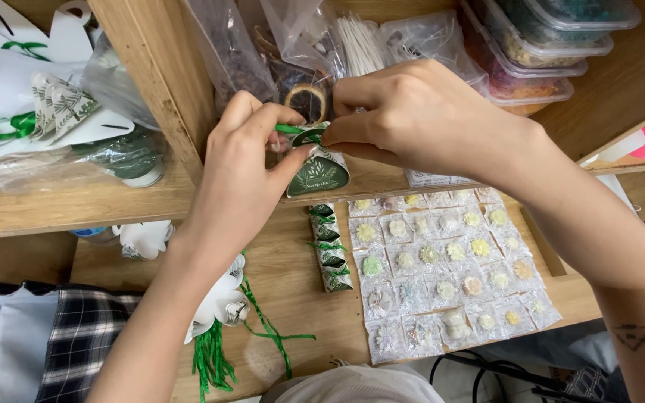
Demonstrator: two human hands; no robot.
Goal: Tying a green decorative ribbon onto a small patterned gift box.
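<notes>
Both hands, left hand [244,168] at nine o'clock and right hand [412,119] at three, are pinching the thin green ribbon [298,132] atop a light, easily crushed paper box [318,172].

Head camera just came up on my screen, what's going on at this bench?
A person holds a small green-and-white gift box up in front of a wooden shelf. The left hand steadies it from the side while the right hand pinches a green ribbon at its top, both fingertip grips closed on it. On the table below lie a row of finished boxes, a grid of clear packets with small flower shapes, and loose green ribbons.
</notes>
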